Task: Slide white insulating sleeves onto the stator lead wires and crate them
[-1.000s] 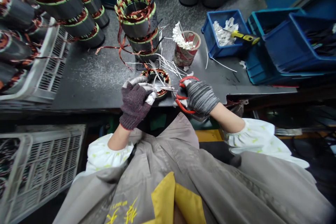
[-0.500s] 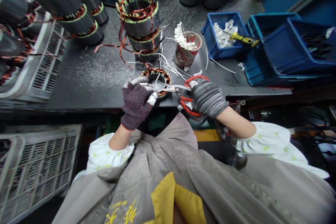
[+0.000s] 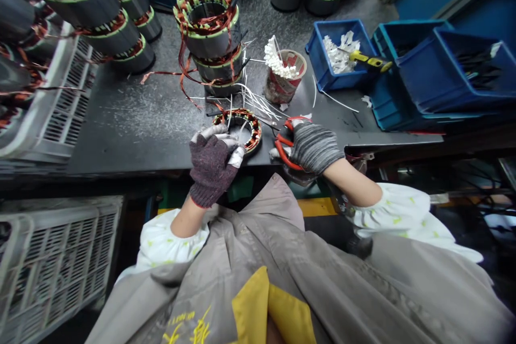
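Note:
A ring-shaped stator (image 3: 253, 142) with copper windings lies near the bench's front edge. My left hand (image 3: 213, 164), in a dark knitted glove with white-wrapped fingertips, is closed over its left and front rim. Thin white strips stick up by these fingers; whether they are pinched is hidden. To the right, my grey-striped gloved right hand (image 3: 316, 145) is wrapped round red-handled pliers (image 3: 285, 153). The pliers' jaws point up and left, apart from the stator, and are hard to make out.
Behind the stator stand stacked stators (image 3: 213, 37), loose white strips (image 3: 258, 99) and a can (image 3: 286, 86) of white cable ties. Blue bins (image 3: 334, 80) stand right, one with a yellow-handled tool (image 3: 371, 61). A white crate (image 3: 60, 118) with more stators is left.
The pliers have drawn back rightward from the stator's opening, where their jaws were beside my left fingers. My left hand stays at the stator, whose ring now shows more fully.

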Demonstrator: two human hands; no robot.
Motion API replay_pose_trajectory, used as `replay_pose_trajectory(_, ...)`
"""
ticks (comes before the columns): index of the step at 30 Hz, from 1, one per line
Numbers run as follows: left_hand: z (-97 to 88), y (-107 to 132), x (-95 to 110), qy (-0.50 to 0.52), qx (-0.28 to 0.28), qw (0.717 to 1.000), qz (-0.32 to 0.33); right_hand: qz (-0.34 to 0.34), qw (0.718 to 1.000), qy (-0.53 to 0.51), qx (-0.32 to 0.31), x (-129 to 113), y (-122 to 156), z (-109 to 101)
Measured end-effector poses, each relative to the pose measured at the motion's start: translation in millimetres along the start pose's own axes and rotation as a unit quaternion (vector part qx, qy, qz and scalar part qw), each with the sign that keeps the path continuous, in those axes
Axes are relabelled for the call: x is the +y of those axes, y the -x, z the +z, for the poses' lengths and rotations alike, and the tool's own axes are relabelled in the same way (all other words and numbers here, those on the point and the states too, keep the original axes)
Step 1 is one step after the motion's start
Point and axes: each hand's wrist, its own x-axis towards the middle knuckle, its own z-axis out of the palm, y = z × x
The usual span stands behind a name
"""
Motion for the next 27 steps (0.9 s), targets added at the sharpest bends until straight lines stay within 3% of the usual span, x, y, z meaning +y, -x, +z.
replay_pose_trajectory(5, -2.7, 2, 1, 0.014, -0.009, 1.0, -0.006, -0.011, 0.999, 0.022, -0.041, 2, -8, -1)
replay_pose_trajectory(10, -7.8, 1, 2, 0.085, 0.035, 0.995, -0.041, -0.039, 0.999, 0.021, -0.016, 14, 17, -7)
replay_pose_trajectory(13, -7.8, 3, 1, 0.102, 0.054, 0.99, -0.077, -0.102, 0.993, 0.055, -0.039, 5, 27, -15)
replay_pose_trajectory(20, -6.8, 7, 0, 0.115, 0.035, 0.983, -0.139, -0.116, 0.975, 0.143, -0.124, -26, 25, -38)
replay_pose_trajectory(24, -13.6, 7, 1, 0.114, 0.043, 0.985, -0.126, -0.082, 0.975, 0.151, -0.144, -9, 24, -34)
replay_pose_trajectory(27, -18.7, 3, 9, 0.046, -0.003, 0.998, -0.047, 0.016, 0.986, 0.137, -0.098, 17, 15, -26)
